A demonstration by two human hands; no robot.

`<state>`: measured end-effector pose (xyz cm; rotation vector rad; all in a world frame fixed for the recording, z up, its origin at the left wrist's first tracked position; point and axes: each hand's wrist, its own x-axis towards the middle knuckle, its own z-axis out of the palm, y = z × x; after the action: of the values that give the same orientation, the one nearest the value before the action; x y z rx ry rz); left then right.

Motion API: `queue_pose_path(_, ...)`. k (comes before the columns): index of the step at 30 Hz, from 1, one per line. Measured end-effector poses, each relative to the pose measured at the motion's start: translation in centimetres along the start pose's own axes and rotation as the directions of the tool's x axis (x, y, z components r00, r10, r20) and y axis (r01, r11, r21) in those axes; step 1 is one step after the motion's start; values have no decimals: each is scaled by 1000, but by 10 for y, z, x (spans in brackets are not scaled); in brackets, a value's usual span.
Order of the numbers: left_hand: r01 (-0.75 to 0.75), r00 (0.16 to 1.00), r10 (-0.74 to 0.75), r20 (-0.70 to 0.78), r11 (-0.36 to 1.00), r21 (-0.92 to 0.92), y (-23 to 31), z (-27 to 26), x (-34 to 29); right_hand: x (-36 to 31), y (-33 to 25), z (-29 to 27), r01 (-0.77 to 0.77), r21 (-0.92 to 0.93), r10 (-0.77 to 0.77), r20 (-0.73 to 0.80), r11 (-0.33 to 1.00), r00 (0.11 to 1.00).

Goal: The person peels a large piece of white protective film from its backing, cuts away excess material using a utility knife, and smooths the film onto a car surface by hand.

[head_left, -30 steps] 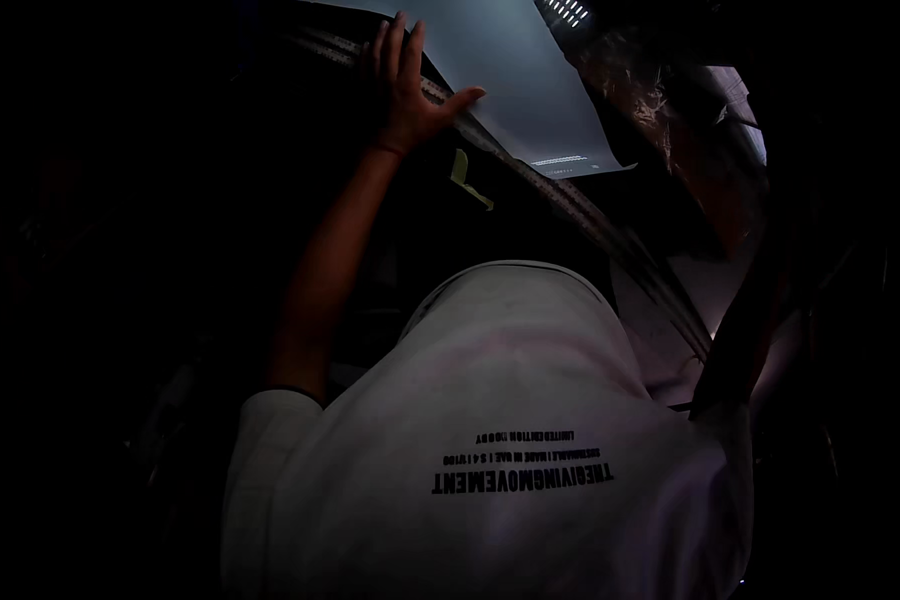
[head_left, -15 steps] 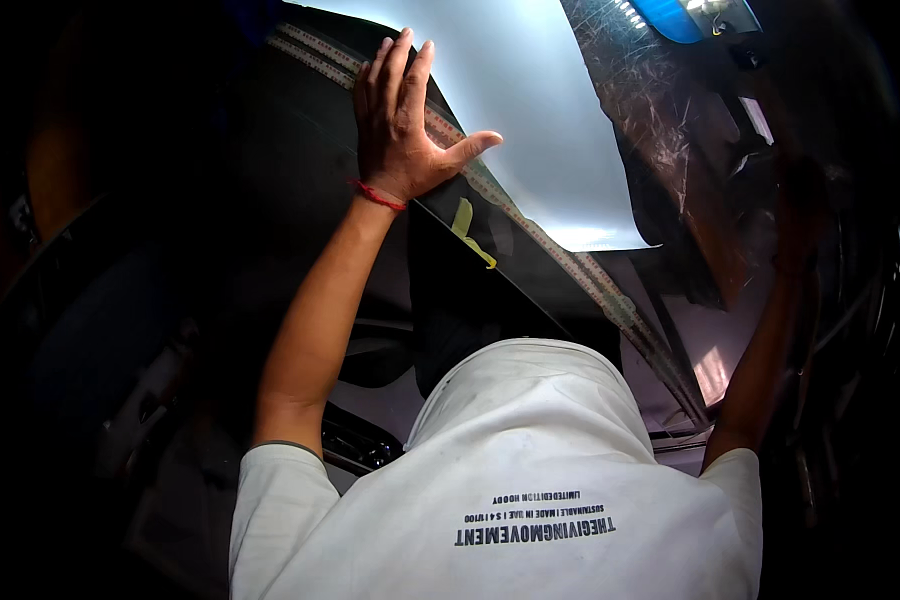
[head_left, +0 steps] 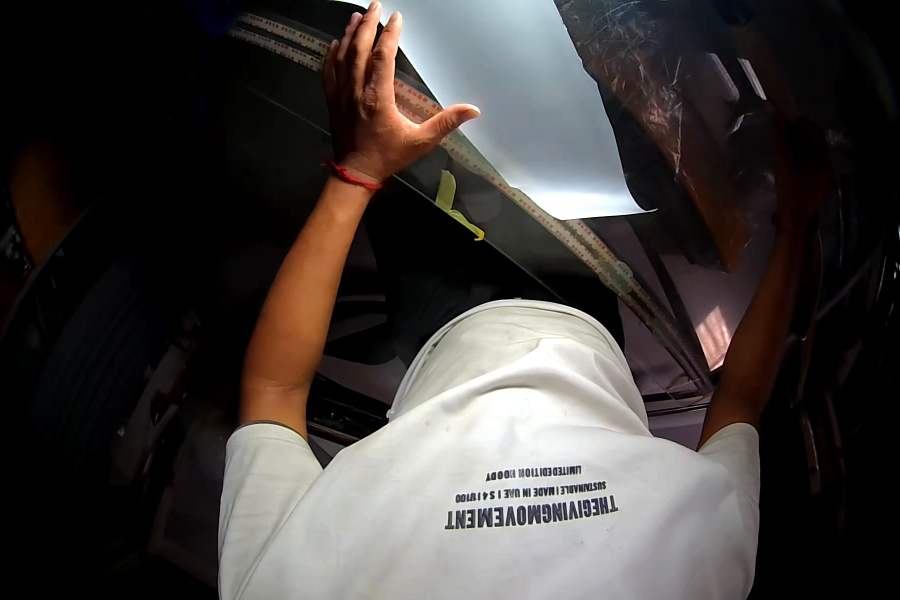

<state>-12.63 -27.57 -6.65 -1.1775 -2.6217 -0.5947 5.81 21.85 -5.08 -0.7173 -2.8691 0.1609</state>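
My left hand [head_left: 375, 105], with a red cord round the wrist, lies with fingers stretched and thumb apart on the edge of a dark panel [head_left: 285, 130]. It holds nothing. Under and beside it runs a long strip of pale tape with reddish print [head_left: 515, 205]. Right next to my thumb is a smooth silvery-white sheet [head_left: 525, 100], its lower corner curling slightly up. A short piece of yellow-green tape [head_left: 448, 195] hangs at the panel's edge. My right arm reaches up into shadow on the right; my right hand [head_left: 802, 165] is too dark for its fingers to show.
Crinkled clear plastic film [head_left: 660, 100] lies to the right of the sheet, over a dark surface. Below the tape strip a pale panel [head_left: 695, 300] catches light. A dark round shape like a tyre [head_left: 100, 340] stands at the left in deep shadow.
The whole view has shifted, so the hands, panel and sheet sit higher in it. A blue object at the top right has left view. My left hand keeps its spread pose on the panel.
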Motion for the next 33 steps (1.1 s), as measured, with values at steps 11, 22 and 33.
queue_pose_path(11,99,988,-96,120,995,-18,0,-10,-6,-6,28,2,84,-150,-73,78,985,994)
queue_pose_path(22,92,988,-52,146,955,-282,56,-17,14,-43,-10,-47,73,188,-60,-72,980,996)
queue_pose_path(33,175,970,-138,202,968,-180,64,-2,74,-7,-31,-45,-159,137,130,201,978,971)
